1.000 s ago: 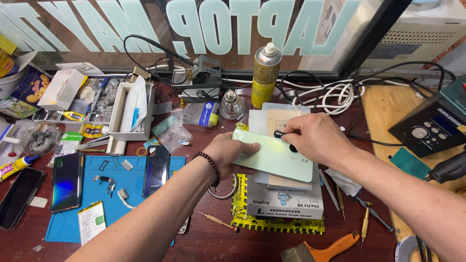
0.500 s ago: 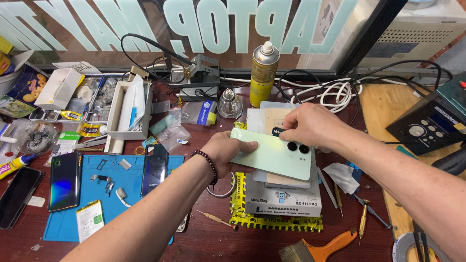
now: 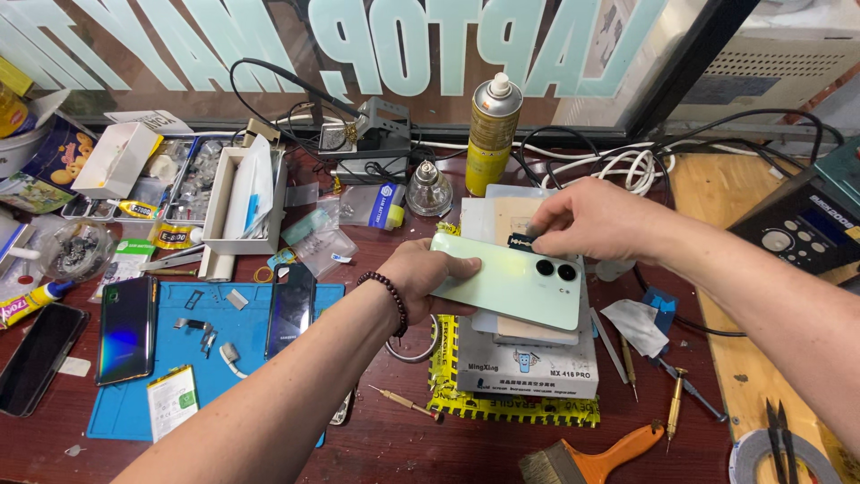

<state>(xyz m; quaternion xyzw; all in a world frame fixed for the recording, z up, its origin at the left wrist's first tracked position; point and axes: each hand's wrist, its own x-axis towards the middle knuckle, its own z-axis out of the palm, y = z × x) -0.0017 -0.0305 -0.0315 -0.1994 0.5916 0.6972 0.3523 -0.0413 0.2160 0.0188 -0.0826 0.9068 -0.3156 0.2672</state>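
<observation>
Your left hand (image 3: 428, 273) grips the pale green smartphone (image 3: 509, 282), back cover up, by its near end, fingers curled beneath and thumb on the edge. The phone hangs just above the grey heating pad (image 3: 528, 358) on the yellow-edged mat, no longer resting low against it as a second ago; it now sits tilted, with the twin camera lenses (image 3: 555, 269) pointing right. Your right hand (image 3: 587, 220) has slid from the cover's middle to its far top edge, where thumb and forefinger pinch a small dark blade (image 3: 520, 240) against the seam beside the lenses. That shift suggests work has moved to the edge of the cover.

Nearby: a yellow spray can (image 3: 491, 134) behind the phone, a blue work mat (image 3: 179, 358) to the left carrying a dark phone (image 3: 125, 327), thin brass-handled screwdrivers (image 3: 674, 408) to the right, and an orange-handled brush (image 3: 596, 462) at the near edge.
</observation>
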